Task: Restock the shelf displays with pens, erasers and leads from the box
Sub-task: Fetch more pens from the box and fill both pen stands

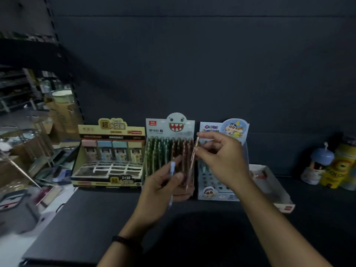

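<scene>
While the left grip (163,187) holds a blue pen (172,166), the right grip (221,157) pinches a brown pen (192,162) near-upright, just before the middle display (154,130).

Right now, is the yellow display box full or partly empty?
Partly empty: the yellow display box holds four cases in back; its front grid slots are bare.
</scene>
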Motion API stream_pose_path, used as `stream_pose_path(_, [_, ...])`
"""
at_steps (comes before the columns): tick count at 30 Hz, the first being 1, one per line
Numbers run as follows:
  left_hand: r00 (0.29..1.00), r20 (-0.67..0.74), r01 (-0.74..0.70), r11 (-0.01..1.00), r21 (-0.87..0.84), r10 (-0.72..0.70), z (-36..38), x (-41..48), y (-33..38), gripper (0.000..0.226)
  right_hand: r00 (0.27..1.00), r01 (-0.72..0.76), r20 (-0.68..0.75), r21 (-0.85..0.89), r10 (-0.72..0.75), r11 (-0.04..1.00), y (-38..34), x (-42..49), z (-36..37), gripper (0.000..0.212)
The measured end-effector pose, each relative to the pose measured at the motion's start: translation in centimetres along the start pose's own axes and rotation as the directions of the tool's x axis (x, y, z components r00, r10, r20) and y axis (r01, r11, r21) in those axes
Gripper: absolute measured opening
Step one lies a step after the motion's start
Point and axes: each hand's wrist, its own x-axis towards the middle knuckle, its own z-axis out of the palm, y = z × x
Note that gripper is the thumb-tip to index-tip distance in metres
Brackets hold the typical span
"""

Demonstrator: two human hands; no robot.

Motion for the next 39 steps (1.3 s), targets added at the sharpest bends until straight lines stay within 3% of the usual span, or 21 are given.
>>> stream_pose_path(4, [0.987,-0.149,-0.031,0.976,0.216,0.064,-4.2,-0.3,-1.8,0.042,0.997,0.053,-0.050,-0.048,-0.056,0.997,-0.2,0.9,1.8,0.027])
stream_pose_path(6, [0.977,-0.214,0.019,0.990,0.142,0.012,-5.6,-0.4,-3.0,0.039,0.990,0.090,-0.098,-0.125,-0.102,0.988,-0.2,1.3,2.7,0.025])
stream_pose_path(9, [0.979,-0.206,0.015,0.999,0.034,-0.007,-6.0,-0.6,-3.4,0.042,0.974,0.146,-0.133,-0.255,-0.184,0.956,-0.5,1.5,3.9,0.018])
stream_pose_path(16, [0.942,-0.276,-0.126,0.962,0.243,0.193,-6.5,-1.1,-2.7,0.038,0.977,0.161,-0.070,-0.390,-0.203,0.907,-0.7,1.9,6.1,0.017])
stream_pose_path(22, [0.964,-0.155,-0.190,0.966,0.177,0.218,-5.4,-1.4,-2.0,0.054,0.982,0.157,-0.011,-0.501,-0.188,0.851,-0.6,2.0,7.0,0.016])
stream_pose_path(27, [0.953,-0.203,-0.188,0.966,0.180,0.223,-5.6,-1.5,-2.1,0.016,0.977,0.194,0.048,-0.598,-0.208,0.778,-0.4,2.1,7.0,0.011])
stream_pose_path(31, [0.957,-0.213,-0.176,0.977,0.118,0.198,-5.6,-1.5,-2.1,0.006,0.979,0.200,0.090,-0.631,-0.185,0.749,-0.3,2.1,6.6,0.016])
stream_pose_path(35, [0.975,-0.179,-0.120,0.991,0.062,0.130,-5.5,-1.3,-2.2,0.023,0.978,0.207,0.152,-0.640,-0.142,0.740,-0.3,2.2,5.9,0.023])
stream_pose_path(39, [0.991,-0.134,-0.027,0.999,-0.021,0.024,-4.8,-1.2,-2.4,0.039,0.987,0.159,0.097,-0.480,-0.128,0.863,-0.5,1.5,4.6,0.032])
